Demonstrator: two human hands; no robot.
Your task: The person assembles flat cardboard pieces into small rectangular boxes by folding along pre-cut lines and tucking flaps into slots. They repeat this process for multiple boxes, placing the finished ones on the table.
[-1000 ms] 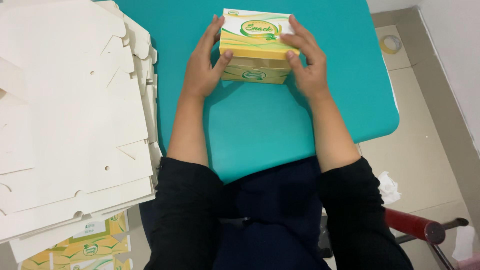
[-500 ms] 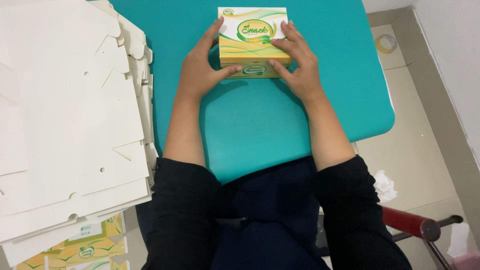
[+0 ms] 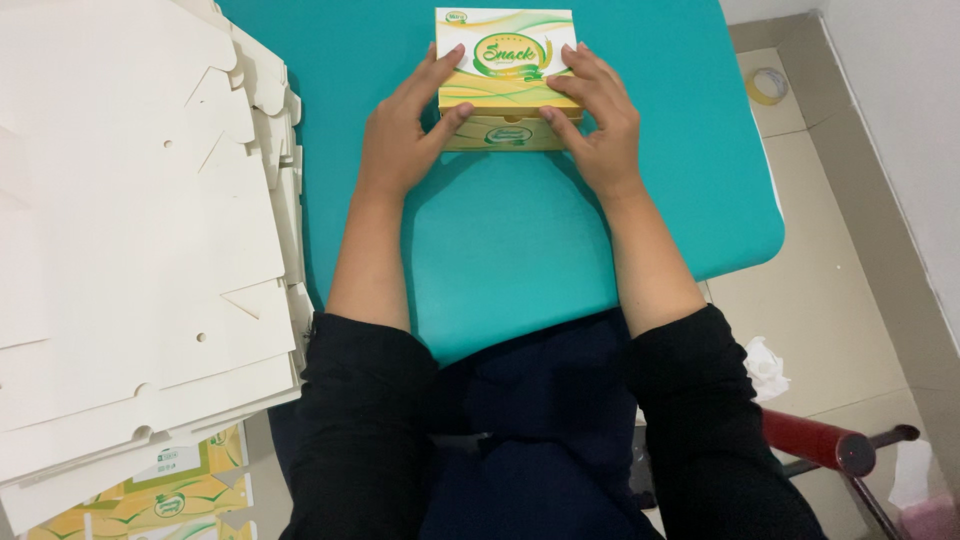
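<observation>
Both hands are sitting on the snack box right now, a yellow, white & green carton w/ its lid down, lying flat at the far edge of the teal table. Left hand is pressing against the box's left side, fingers fairly straight & running up along the lid edge, thumb tucking onto the front corner. Right hand is mirroring it on the right side: fingers spread over the lid's right part, thumb touching the front face. So neither hand is closing into a fist; both are lying flat-ish & clasping the box between them. Black sleeves are showing at the bottom. To the person's left, a big stack of flat cardboard blanks is overlapping the table edge. On the floor at right, a tape roll is lying well apart from the box.
</observation>
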